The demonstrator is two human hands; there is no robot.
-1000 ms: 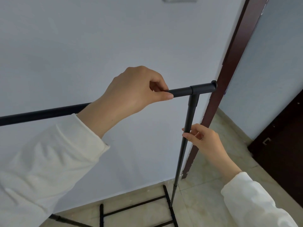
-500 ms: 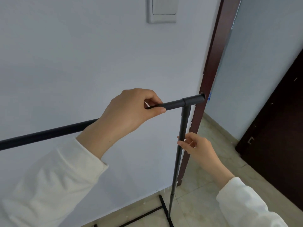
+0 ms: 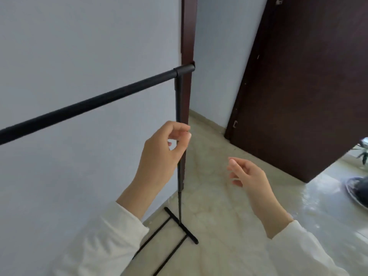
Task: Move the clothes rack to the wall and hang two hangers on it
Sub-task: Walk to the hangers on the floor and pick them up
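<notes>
Both hands have let go of the clothes rack (image 3: 123, 90). Left hand (image 3: 161, 154) hovers at the upright, fingers loosely curled, holding nothing; right hand (image 3: 249, 176), at four o'clock from it, hangs half-open and empty. Rack stands against the wall (image 3: 79, 36), doorframe (image 3: 188, 26) at its one o'clock.

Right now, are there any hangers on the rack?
No, the rack's bar is bare from end to end, and both the left hand and the right hand are empty.
</notes>
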